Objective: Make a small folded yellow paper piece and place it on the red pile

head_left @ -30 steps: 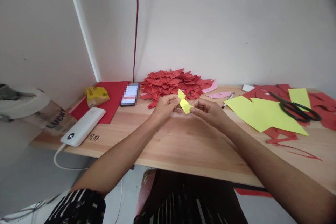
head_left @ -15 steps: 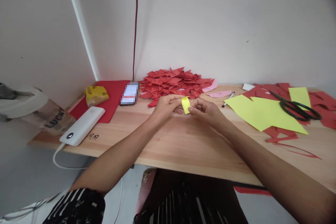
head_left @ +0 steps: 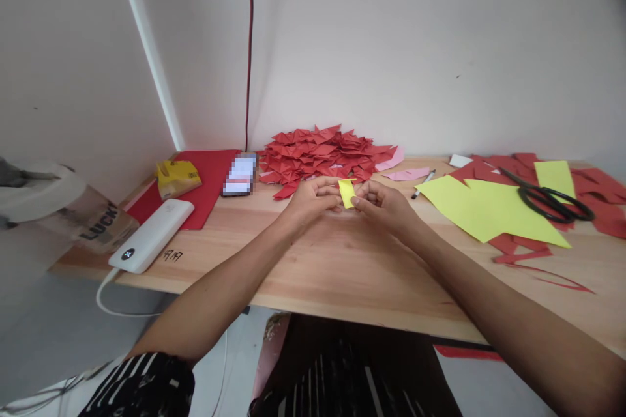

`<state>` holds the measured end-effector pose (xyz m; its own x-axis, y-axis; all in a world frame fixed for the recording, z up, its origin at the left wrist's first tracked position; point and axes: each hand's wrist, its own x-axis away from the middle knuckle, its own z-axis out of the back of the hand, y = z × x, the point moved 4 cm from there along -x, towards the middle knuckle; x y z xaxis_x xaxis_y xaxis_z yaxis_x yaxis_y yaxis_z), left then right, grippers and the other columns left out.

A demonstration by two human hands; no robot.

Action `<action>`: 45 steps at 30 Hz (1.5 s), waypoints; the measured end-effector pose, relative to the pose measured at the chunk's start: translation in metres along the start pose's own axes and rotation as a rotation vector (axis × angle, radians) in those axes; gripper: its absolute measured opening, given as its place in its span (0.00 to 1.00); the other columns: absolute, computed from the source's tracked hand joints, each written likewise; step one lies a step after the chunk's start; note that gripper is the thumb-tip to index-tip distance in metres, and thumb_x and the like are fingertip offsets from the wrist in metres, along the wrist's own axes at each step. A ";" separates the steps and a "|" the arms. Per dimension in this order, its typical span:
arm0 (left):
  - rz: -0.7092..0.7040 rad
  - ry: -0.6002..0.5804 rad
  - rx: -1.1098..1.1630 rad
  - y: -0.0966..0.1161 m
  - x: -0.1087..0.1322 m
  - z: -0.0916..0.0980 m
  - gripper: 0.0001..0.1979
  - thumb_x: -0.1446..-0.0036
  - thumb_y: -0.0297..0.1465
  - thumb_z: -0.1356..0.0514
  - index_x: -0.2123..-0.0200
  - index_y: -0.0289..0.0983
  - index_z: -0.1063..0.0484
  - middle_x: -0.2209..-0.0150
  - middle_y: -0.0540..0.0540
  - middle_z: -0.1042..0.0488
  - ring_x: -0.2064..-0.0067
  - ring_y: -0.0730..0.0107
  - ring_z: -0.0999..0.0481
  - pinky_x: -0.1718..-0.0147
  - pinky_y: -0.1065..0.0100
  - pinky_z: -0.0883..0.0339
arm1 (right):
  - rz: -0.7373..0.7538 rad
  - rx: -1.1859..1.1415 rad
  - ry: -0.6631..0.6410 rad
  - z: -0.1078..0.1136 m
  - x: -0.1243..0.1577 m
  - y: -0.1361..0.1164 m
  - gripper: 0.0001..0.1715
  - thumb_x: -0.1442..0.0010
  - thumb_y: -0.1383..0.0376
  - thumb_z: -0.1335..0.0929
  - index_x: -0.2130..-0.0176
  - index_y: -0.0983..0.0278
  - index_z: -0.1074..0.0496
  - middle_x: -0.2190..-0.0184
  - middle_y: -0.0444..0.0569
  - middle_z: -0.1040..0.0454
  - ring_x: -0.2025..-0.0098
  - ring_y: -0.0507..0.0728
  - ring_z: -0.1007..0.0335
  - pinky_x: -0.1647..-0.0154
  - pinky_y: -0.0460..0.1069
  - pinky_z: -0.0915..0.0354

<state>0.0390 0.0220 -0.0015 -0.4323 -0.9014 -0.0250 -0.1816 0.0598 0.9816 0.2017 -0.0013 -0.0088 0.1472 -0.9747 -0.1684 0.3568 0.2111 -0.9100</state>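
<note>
A small piece of yellow paper [head_left: 347, 193], with a fold along its upper edge, is held up just above the wooden table [head_left: 313, 273]. My right hand [head_left: 384, 203] pinches its lower right side between thumb and fingers. On the other side, my left hand [head_left: 315, 199] has its fingers curled behind the paper's left edge; its fingertips are partly hidden. Right behind both hands lies a heap of folded red paper pieces [head_left: 317, 153].
At right, black scissors [head_left: 555, 204] lie on yellow sheets [head_left: 493, 208] and red scraps [head_left: 601, 189]. A pen [head_left: 423, 184] and pink scraps [head_left: 405, 174] are nearer. At left are a phone [head_left: 239, 174], power bank [head_left: 151, 234], yellow packet [head_left: 178, 178], red sheets [head_left: 215, 182] and cup [head_left: 98, 215].
My left thumb has moved off the front of the yellow paper, whose face now shows more fully. The right hand keeps its pinch. The view has shifted slightly.
</note>
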 end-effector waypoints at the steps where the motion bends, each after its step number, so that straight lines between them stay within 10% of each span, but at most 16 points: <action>1: -0.006 -0.008 -0.005 -0.001 0.000 0.000 0.21 0.55 0.23 0.35 0.55 0.31 0.29 0.65 0.42 0.21 0.68 0.72 0.23 0.65 0.68 0.28 | 0.000 -0.002 -0.001 0.000 0.000 0.000 0.17 0.47 0.52 0.29 0.70 0.61 0.35 0.76 0.43 0.31 0.75 0.52 0.39 0.74 0.48 0.46; 45: 0.013 0.005 -0.124 -0.012 0.001 -0.003 0.06 0.50 0.27 0.37 0.70 0.29 0.28 0.76 0.46 0.26 0.77 0.78 0.30 0.76 0.74 0.37 | 0.094 0.114 -0.047 -0.007 0.000 0.000 0.15 0.40 0.56 0.35 0.73 0.62 0.33 0.77 0.43 0.31 0.76 0.51 0.39 0.74 0.47 0.43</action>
<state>0.0431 0.0189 -0.0128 -0.4290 -0.9032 -0.0115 -0.0649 0.0182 0.9977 0.1950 -0.0014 -0.0112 0.2269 -0.9462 -0.2306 0.4411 0.3109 -0.8419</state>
